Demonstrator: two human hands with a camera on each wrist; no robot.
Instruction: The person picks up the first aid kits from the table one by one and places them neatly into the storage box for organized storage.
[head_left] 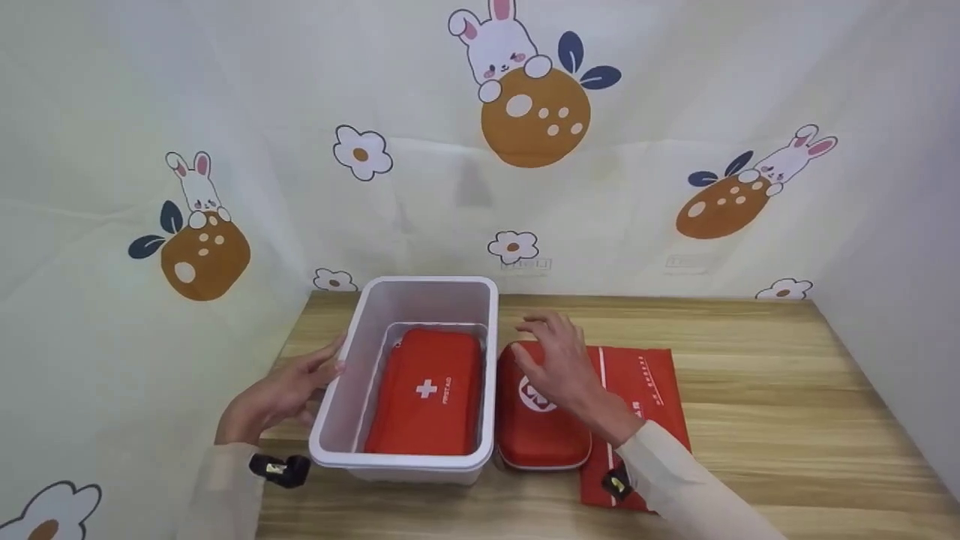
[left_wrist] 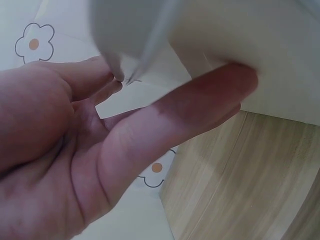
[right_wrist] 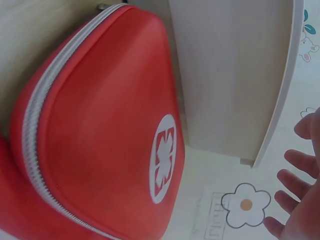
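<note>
In the head view a white plastic bin (head_left: 405, 466) stands on the wooden table. A flat red first aid pouch (head_left: 431, 420) with a white cross lies inside it. My left hand (head_left: 289, 390) is at the bin's left side, thumb by the rim. Seen from the left wrist, its fingers (left_wrist: 215, 90) reach out fairly straight and touch the outer wall below the rim. To the right of the bin lies a red zippered hard case (right_wrist: 105, 125) with a white round emblem. Above this case hovers my right hand (head_left: 559, 364), fingers spread and loosely bent, holding nothing.
A flat red bag (head_left: 645, 375) with white lettering lies beside and partly under the case. Behind and at both sides of the wooden table (head_left: 787, 420) hangs a pale sheet (head_left: 420, 202) printed with rabbits and flowers.
</note>
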